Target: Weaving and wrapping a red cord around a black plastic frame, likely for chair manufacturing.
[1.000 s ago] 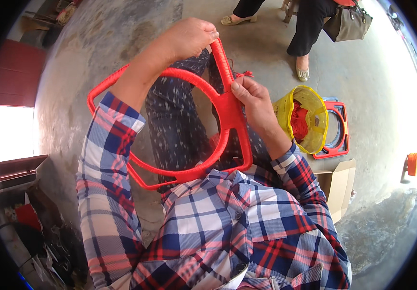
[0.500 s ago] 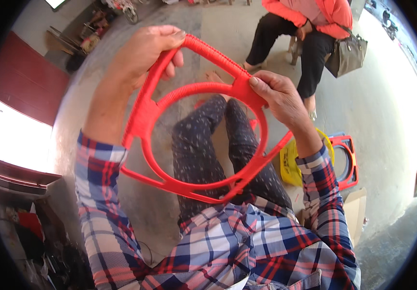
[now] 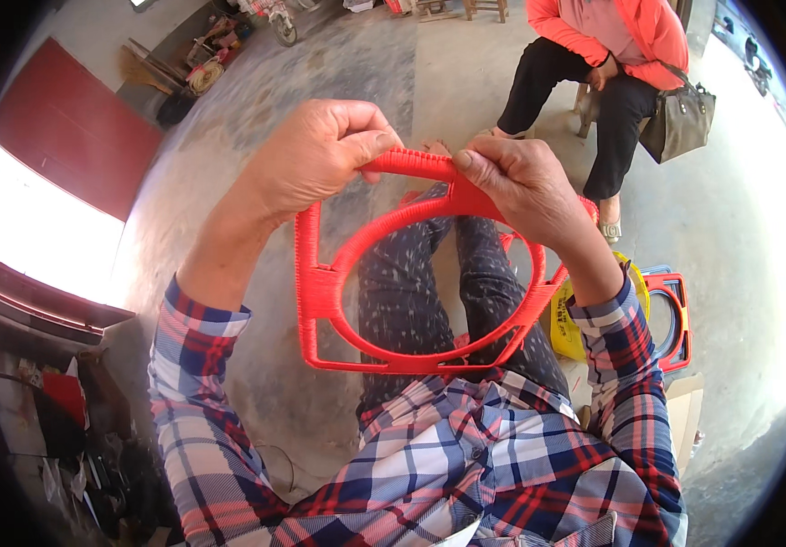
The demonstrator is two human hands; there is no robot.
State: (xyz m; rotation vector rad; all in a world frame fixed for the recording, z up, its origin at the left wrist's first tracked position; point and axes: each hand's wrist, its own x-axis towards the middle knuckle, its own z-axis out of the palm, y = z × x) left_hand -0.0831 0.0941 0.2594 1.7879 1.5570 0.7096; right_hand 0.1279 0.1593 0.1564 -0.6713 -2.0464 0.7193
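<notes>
A red squarish frame (image 3: 313,296) with a round ring inside it is held up over my lap. Ribbed red strip is wound round its upper bar, its left bar and part of the ring; the lower bar looks smooth. My left hand (image 3: 327,153) is closed on the upper left corner, thumb and fingers pinching the bar. My right hand (image 3: 525,187) grips the upper bar further right, thumb on top, and hides the join between bar and ring there. Through the ring my dark speckled trousers (image 3: 402,292) show.
To my right on the floor stand a yellow bucket (image 3: 572,321) and more red frames (image 3: 684,319), with cardboard (image 3: 685,410) nearer me. Ahead right sits a person (image 3: 607,73) with a grey handbag (image 3: 680,125). Assorted clutter (image 3: 92,456) lies at the lower left.
The frame has turned and come lower, its upper bar now nearly level. My left hand has moved down and right along with it, closer to my right hand. Both keep their grip.
</notes>
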